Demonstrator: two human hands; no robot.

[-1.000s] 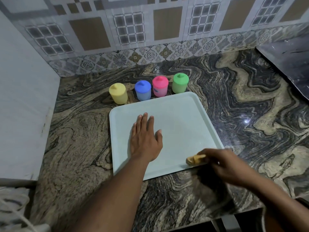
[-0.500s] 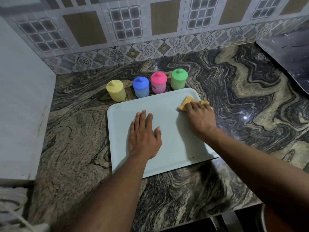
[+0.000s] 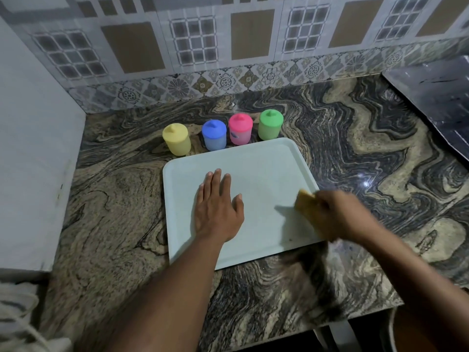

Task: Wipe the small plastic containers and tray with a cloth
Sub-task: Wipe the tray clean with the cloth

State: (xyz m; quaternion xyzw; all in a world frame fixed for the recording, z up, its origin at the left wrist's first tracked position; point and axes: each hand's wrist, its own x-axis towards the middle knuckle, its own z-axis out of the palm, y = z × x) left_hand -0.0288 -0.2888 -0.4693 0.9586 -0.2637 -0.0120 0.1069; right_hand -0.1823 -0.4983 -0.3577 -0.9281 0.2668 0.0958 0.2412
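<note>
A pale blue-grey tray [image 3: 256, 166] lies flat on the marbled counter. My left hand [image 3: 217, 208] presses flat on its left half, fingers spread and holding nothing. My right hand [image 3: 335, 215], blurred by motion, grips a yellow cloth [image 3: 305, 201] against the tray's right edge, near the middle of that side. Behind the tray stand a yellow container [image 3: 177, 139], a blue container [image 3: 214, 135], a pink container [image 3: 240, 129] and a green container [image 3: 270, 124], all lidded and upright in a row.
The tiled wall runs behind the containers. A white panel [image 3: 33, 153] closes off the left side. A dark slab [image 3: 436, 97] lies at the back right. The counter's front edge [image 3: 330, 323] is close to my body.
My right hand with the cloth swept from the tray's near right corner to its far right corner, then back down the right edge. My left hand stayed flat on the tray.
</note>
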